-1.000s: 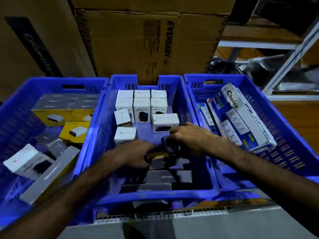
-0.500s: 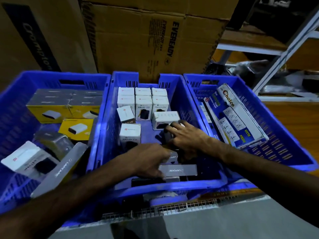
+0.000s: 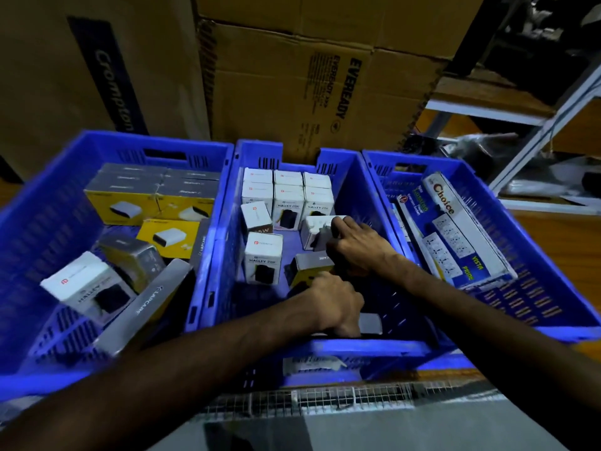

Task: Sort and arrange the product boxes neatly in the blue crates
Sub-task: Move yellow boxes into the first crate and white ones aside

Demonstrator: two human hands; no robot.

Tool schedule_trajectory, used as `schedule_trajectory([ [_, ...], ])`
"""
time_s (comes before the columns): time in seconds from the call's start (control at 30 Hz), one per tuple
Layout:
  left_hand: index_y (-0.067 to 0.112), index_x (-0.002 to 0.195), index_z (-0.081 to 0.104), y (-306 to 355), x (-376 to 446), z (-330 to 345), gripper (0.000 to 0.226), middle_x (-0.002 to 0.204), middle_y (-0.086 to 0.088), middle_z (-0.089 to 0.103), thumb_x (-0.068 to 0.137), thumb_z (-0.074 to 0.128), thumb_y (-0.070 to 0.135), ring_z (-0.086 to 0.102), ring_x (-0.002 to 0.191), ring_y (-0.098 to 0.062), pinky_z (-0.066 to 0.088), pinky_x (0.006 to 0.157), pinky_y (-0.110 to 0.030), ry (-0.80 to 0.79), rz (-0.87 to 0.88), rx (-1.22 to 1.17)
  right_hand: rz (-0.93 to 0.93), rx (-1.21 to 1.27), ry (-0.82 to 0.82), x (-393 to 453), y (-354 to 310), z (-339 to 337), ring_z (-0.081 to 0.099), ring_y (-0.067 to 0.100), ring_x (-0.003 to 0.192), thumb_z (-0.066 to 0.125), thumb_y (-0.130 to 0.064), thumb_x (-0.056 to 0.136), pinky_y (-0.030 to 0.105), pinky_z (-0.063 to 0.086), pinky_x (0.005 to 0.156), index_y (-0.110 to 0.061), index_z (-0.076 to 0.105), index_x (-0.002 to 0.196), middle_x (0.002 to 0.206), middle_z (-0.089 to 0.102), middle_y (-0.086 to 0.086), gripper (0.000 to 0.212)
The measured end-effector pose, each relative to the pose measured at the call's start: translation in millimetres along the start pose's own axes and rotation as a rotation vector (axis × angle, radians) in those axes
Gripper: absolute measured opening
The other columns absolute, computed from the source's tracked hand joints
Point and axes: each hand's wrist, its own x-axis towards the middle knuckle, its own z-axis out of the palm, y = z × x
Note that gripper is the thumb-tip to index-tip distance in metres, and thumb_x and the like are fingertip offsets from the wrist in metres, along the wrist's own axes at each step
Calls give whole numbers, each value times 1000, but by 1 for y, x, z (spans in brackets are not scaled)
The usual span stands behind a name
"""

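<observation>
Three blue crates stand side by side. The middle crate (image 3: 354,349) holds a neat block of white Halley boxes (image 3: 287,198) at its back and two more white boxes (image 3: 262,257) standing in front. My right hand (image 3: 359,245) reaches in with curled fingers and grips a small grey box (image 3: 322,239) against a white box (image 3: 313,227) lying on its side. My left hand (image 3: 336,309) is curled near the crate's front wall, holding a grey box (image 3: 370,323) that is mostly hidden. A yellow and grey box (image 3: 307,270) lies between my hands.
The left crate (image 3: 113,148) contains stacked yellow boxes (image 3: 130,205), a white Halley box (image 3: 87,289) and a long grey Lapcare box (image 3: 146,307) lying askew. Long Choice power strip boxes (image 3: 461,229) lean in the right crate (image 3: 540,288). Cardboard cartons (image 3: 292,92) stand behind.
My right hand moved further back toward the white box on its side. My left hand shifted right and toward the crate's front. The camera view tilted slightly.
</observation>
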Motion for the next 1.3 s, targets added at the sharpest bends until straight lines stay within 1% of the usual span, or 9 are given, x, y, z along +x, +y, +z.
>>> schedule_trajectory([
  [0.1, 16, 116, 68, 6, 6, 1, 45, 114, -8, 70, 94, 60, 54, 68, 96, -30, 42, 74, -39, 77, 16, 28, 18, 49, -46, 2, 4, 0, 50, 35, 115, 54, -38, 92, 48, 47, 87, -17, 64, 114, 119, 47, 12, 33],
  [0.23, 15, 113, 61, -18, -4, -6, 37, 113, -10, 64, 91, 68, 43, 61, 99, -30, 43, 78, -37, 227, -17, -133, -6, 266, -31, 0, 23, -7, 56, 32, 97, 64, -39, 86, 41, 46, 71, -17, 62, 91, 103, 45, 3, 23],
  [0.37, 25, 120, 63, -58, -35, 4, 45, 122, 1, 62, 85, 74, 50, 56, 112, -21, 47, 88, -36, 451, -108, -503, 82, 650, 148, -19, 52, -28, 52, 18, 81, 69, -68, 76, 40, 47, 73, -29, 62, 80, 92, 47, -1, 39],
  [0.5, 32, 97, 69, -76, -91, -3, 28, 83, 22, 68, 77, 86, 43, 60, 75, 2, 53, 68, -28, 825, -233, -921, 174, 988, 391, -37, 63, -49, 56, 14, 77, 85, -45, 77, 34, 49, 72, -20, 72, 90, 87, 56, 0, 30],
  [0.6, 28, 94, 71, -80, -131, -1, 25, 75, 11, 70, 78, 87, 38, 60, 69, -2, 53, 66, -29, 982, -369, -1102, 172, 1211, 443, -32, 56, -61, 52, 9, 72, 85, -40, 77, 24, 45, 70, -17, 69, 90, 84, 51, -2, 31],
  [0.7, 18, 103, 75, -82, -169, -1, 31, 91, -5, 78, 82, 87, 38, 72, 81, -19, 60, 73, -39, 1172, -485, -1155, 108, 1315, 463, -15, 39, -79, 54, 5, 71, 84, -36, 79, 21, 45, 65, -11, 70, 99, 86, 52, -1, 35],
  [0.87, 16, 101, 74, -97, -241, -10, 27, 85, 5, 78, 80, 85, 29, 66, 68, -5, 59, 59, -26, 1410, -696, -1032, 24, 1373, 556, 38, -8, -120, 60, 9, 73, 83, -58, 69, 28, 49, 65, -22, 72, 93, 84, 59, -4, 45],
  [1.03, 42, 87, 73, -128, -305, -21, 13, 78, 28, 73, 83, 82, 34, 63, 65, 9, 52, 61, -11, 1351, -919, -700, 0, 1144, 591, 92, -62, -157, 62, 16, 84, 76, -67, 68, 34, 46, 69, -28, 68, 84, 92, 63, -2, 42],
  [1.3, 18, 92, 68, -233, -311, -1, 45, 86, -6, 70, 81, 73, 61, 67, 83, -31, 56, 70, -45, 880, -1157, -271, 50, 747, 393, 153, -136, -171, 63, 34, 100, 70, -60, 75, 37, 41, 72, -19, 62, 91, 106, 65, 9, 45],
])
